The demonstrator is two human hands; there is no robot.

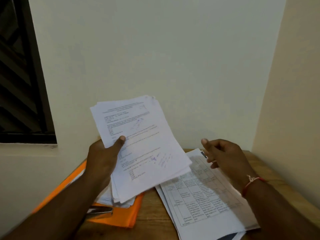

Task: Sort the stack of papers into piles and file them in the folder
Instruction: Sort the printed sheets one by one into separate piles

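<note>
My left hand (pixel 103 158) grips a stack of printed papers (pixel 143 146) lifted above the table, thumb on the top sheet and fingers underneath. The top sheet carries typed text and blue pen marks. My right hand (pixel 223 155) hovers to the right of the stack with relaxed fingers, holding nothing, above a pile of sheets printed with tables (pixel 200 201) that lies on the table. An open orange folder (pixel 121 215) lies at the left under my left arm, with a metal clip (pixel 100 211) and a few white sheets on it.
The wooden table (pixel 152 213) stands in a corner, with a pale wall behind and a cream wall on the right. A dark window (pixel 19 75) with a sill is at the left. A red thread is tied round my right wrist.
</note>
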